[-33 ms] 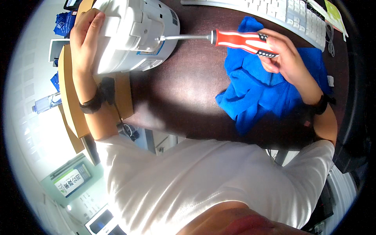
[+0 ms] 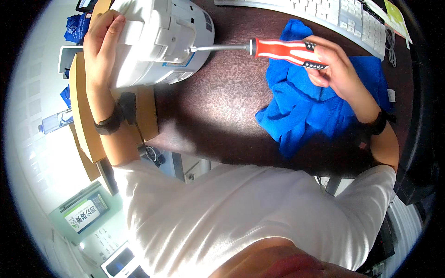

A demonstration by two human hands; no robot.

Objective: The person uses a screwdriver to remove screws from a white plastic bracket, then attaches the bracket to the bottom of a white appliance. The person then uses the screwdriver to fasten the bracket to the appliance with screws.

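Note:
A white, rounded appliance (image 2: 139, 60), apparently a rice cooker, is tipped on its side at the upper left. My left hand (image 2: 103, 48) is closed on its near left part, with the thumb lying along the white casing. My right hand (image 2: 331, 65) grips the red, white and black handle of a screwdriver (image 2: 282, 50). Its metal shaft points left, and the tip meets the appliance's side at a small fitting. Whether a screw sits there is too small to tell. Beneath my right hand lies a crumpled blue cloth (image 2: 306, 102).
A white keyboard (image 2: 324, 21) stands on the dark brown desk (image 2: 218, 102) at the upper right, with a coiled cable (image 2: 391, 48) beside it. Cardboard boxes (image 2: 85, 111) and a black plug adapter (image 2: 128, 106) lie around my left forearm.
The appliance has turned very slightly, and the screwdriver's tip has shifted a little downward with it. Both hands keep their hold.

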